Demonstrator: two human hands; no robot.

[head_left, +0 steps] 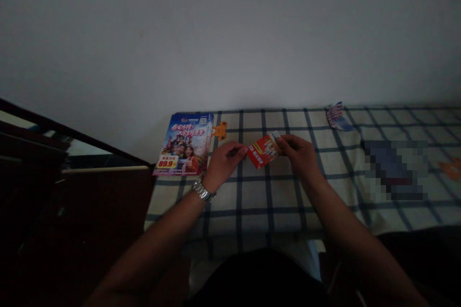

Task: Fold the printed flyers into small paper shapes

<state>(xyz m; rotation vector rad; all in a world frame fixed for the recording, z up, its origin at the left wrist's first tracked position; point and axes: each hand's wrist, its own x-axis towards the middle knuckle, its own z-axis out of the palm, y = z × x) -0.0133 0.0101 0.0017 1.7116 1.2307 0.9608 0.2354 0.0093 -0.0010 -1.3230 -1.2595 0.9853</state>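
A small red folded leaflet (262, 151) with yellow and white print is held up over the checked cloth, tilted, with a pale strip along its upper right edge. My left hand (227, 159), with a metal watch on the wrist, pinches the leaflet's left corner between thumb and fingers. On the opposite side, my right hand (298, 152) grips the leaflet near the pale strip. Left of my left hand lies a stack of blue and pink flyers (185, 144), the top one showing a large price.
A white cloth with dark blue checks (252, 201) covers the surface against a plain wall (230, 33). A crumpled piece of printed paper (338, 117) sits at the back right. Farther right is a pixelated dark object (394, 170). A dark wooden rail (108, 139) stands at left.
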